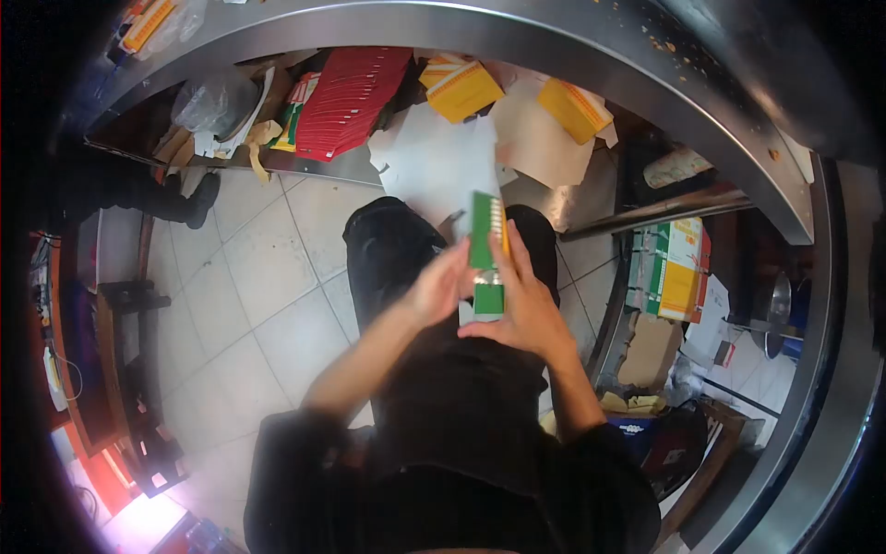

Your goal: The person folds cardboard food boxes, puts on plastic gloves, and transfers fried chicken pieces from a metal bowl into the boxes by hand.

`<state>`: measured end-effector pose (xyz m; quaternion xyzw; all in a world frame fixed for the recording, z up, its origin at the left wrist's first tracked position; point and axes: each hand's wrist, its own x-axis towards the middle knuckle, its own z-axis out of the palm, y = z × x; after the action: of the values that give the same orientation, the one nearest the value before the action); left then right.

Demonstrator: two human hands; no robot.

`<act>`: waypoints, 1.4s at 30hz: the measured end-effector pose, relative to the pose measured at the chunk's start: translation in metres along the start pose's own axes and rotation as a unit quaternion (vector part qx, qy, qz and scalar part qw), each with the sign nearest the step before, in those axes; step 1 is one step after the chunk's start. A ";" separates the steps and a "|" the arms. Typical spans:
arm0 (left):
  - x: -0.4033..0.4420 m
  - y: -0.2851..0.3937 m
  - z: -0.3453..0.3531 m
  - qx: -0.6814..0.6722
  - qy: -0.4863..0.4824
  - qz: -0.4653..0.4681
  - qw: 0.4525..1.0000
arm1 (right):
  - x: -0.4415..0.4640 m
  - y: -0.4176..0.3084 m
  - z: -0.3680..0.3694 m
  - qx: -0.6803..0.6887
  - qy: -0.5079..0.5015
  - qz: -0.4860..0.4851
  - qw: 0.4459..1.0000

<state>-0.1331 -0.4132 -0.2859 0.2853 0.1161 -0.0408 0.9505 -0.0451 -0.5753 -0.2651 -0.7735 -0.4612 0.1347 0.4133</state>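
Observation:
A small stack of green cards or flat packets (482,231) with a yellow and white edge is held upright over my lap, with a shiny band across its lower part. My right hand (528,309) grips it from the right, thumb at the bottom and fingers along the side. On its left side, my left hand (440,284) has its fingers pressed together against the stack's edge. White paper sheets (438,152) lie just beyond my knees on the low shelf. What the far side of the stack touches is hidden.
Red packets (353,102), yellow packets (461,90) and another yellow bundle (574,111) lie on the shelf under the metal table edge (443,28). Right, a metal bar (646,214) and a stack of coloured packs (669,268). Another person's shoe (201,200) is at left.

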 end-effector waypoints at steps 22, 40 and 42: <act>0.084 -0.059 0.001 -0.080 0.139 0.055 0.986 | -0.025 0.062 0.016 -0.033 0.315 -0.042 0.948; 0.064 -0.103 0.019 0.387 0.157 0.243 0.876 | 0.066 0.061 -0.030 -0.132 0.234 0.040 0.962; 0.067 -0.090 0.019 0.388 0.189 0.215 0.876 | 0.059 0.049 -0.028 -0.223 0.196 -0.027 0.954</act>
<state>-0.0775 -0.4992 -0.3345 0.6512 0.2040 0.1777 0.7091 0.0328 -0.5520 -0.2749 -0.8444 -0.4103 -0.1374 0.3159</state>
